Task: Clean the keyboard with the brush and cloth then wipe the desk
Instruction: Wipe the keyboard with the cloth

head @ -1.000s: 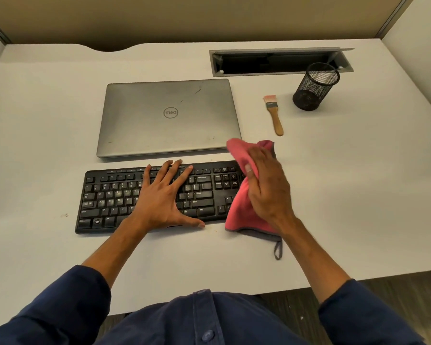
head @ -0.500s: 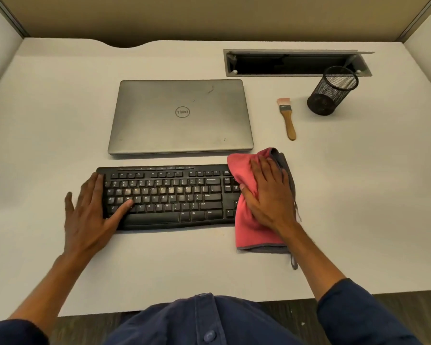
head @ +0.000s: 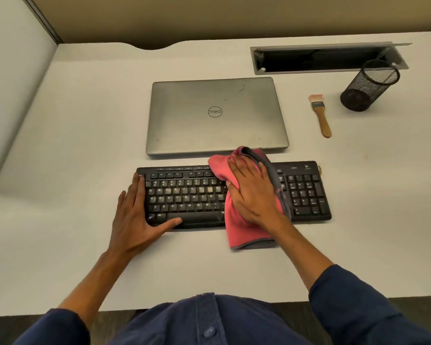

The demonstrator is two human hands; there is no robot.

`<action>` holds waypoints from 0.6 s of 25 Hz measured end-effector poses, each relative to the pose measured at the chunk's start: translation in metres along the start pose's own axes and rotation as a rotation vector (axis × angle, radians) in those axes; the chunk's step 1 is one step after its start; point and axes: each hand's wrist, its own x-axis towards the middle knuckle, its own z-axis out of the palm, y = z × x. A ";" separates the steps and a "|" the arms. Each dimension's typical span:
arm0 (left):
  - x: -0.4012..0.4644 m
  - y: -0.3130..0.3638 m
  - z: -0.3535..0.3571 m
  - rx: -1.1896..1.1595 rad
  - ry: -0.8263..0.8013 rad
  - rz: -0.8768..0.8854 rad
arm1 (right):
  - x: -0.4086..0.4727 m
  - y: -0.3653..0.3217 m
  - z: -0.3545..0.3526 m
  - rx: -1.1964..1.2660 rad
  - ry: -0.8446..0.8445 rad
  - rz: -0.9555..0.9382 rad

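Keyboard steadied by flat left hand; flat right hand presses cloth onto it.

A closed grey laptop lay mid-desk. A black mesh pen cup stood near the far right corner, beside an open cable tray.

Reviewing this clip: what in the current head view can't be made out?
- Keyboard keys under the pink cloth and right hand: covered.
- Keyboard's left edge: behind the left hand.
- Cable tray contents: too dark.
- Mesh cup contents: unclear.
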 end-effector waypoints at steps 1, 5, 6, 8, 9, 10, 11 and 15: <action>0.002 -0.009 -0.006 0.022 -0.023 0.038 | 0.004 -0.012 0.005 -0.003 0.000 -0.008; 0.003 -0.041 -0.023 0.131 -0.051 0.109 | 0.017 -0.040 0.015 0.004 -0.020 -0.019; 0.001 -0.045 -0.024 0.138 -0.049 0.097 | 0.018 -0.046 0.017 0.001 -0.024 -0.023; -0.003 -0.049 -0.020 0.122 -0.043 0.082 | 0.022 -0.058 0.022 -0.003 -0.035 -0.039; -0.004 -0.050 -0.018 0.096 -0.045 0.080 | 0.025 -0.066 0.025 0.000 -0.043 -0.050; -0.004 -0.051 -0.016 0.066 -0.050 0.081 | 0.029 -0.075 0.029 0.003 -0.050 -0.061; -0.003 -0.054 -0.016 0.041 -0.055 0.085 | 0.033 -0.087 0.033 0.001 -0.052 -0.074; -0.002 -0.057 -0.020 0.012 -0.064 0.121 | 0.048 -0.137 0.047 0.001 -0.045 -0.130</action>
